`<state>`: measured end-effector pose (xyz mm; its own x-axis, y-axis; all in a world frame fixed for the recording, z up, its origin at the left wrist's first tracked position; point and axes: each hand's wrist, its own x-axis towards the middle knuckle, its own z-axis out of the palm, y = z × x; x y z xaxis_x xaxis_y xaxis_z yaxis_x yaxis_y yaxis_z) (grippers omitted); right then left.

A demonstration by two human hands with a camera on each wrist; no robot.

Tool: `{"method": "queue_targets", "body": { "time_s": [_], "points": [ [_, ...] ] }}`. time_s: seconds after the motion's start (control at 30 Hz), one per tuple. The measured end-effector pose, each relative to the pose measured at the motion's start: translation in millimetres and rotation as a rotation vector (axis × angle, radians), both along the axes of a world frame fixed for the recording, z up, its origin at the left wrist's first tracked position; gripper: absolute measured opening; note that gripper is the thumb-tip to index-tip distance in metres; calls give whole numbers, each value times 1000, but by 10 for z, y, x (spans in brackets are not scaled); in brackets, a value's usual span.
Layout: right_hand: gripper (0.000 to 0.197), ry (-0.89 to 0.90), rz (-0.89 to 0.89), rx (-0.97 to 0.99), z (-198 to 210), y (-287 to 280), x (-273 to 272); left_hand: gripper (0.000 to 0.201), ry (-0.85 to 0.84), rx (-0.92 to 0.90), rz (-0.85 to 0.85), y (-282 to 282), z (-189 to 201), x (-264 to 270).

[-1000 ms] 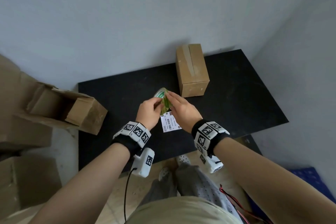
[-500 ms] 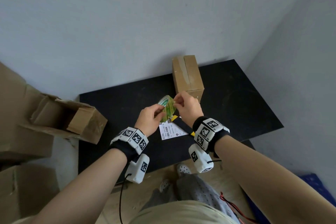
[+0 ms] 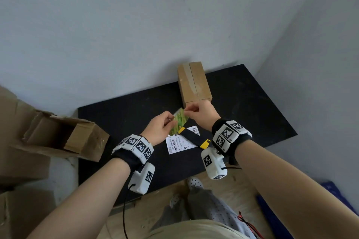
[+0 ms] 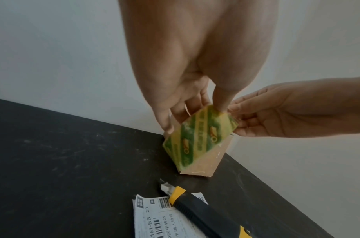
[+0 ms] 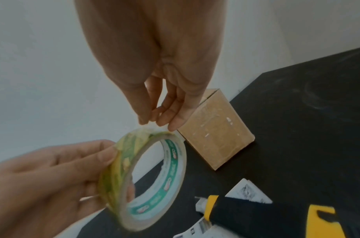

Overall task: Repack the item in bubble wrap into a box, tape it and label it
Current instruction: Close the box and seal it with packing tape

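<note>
One closed cardboard box (image 3: 194, 82) stands at the back of the black table (image 3: 252, 114), against the wall, with a strip of clear tape along its top seam; whatever it holds is hidden. Just in front of the box, both hands hold one roll of tape (image 5: 146, 173) above the table: the left hand (image 3: 158, 129) grips the roll's rim with curled fingers, and the right hand (image 3: 201, 114) pinches the roll's upper edge with fingertips together. The roll is printed in green and yellow with small characters too blurred to read. Nearer the person than the box lie one white shipping label (image 4: 160, 220), showing barcodes and the partly cut-off text "161-BB 28", and one black-and-yellow utility knife (image 3: 194, 138) resting across it. Left of the box, off the table, sits one open empty carton (image 3: 64, 136).
</note>
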<state>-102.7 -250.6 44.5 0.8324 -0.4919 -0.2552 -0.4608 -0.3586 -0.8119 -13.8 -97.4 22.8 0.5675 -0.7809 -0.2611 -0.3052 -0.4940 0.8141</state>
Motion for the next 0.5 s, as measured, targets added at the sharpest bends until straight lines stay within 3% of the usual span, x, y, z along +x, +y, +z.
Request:
{"method": "queue_targets", "body": {
  "time_s": [0.1, 0.23, 0.43, 0.5],
  "points": [
    [2, 17, 30, -15, 15, -21, 32, 8, 91, -34, 39, -38, 50, 7],
    [7, 6, -62, 11, -21, -107, 72, 10, 243, -25, 31, -106, 106, 32],
    [3, -65, -190, 67, -62, -255, 83, 16, 357, -58, 79, -163, 91, 147],
    [4, -50, -181, 82, -87, -297, 62, 15, 314, -57, 76, -179, 82, 190]
  ]
}}
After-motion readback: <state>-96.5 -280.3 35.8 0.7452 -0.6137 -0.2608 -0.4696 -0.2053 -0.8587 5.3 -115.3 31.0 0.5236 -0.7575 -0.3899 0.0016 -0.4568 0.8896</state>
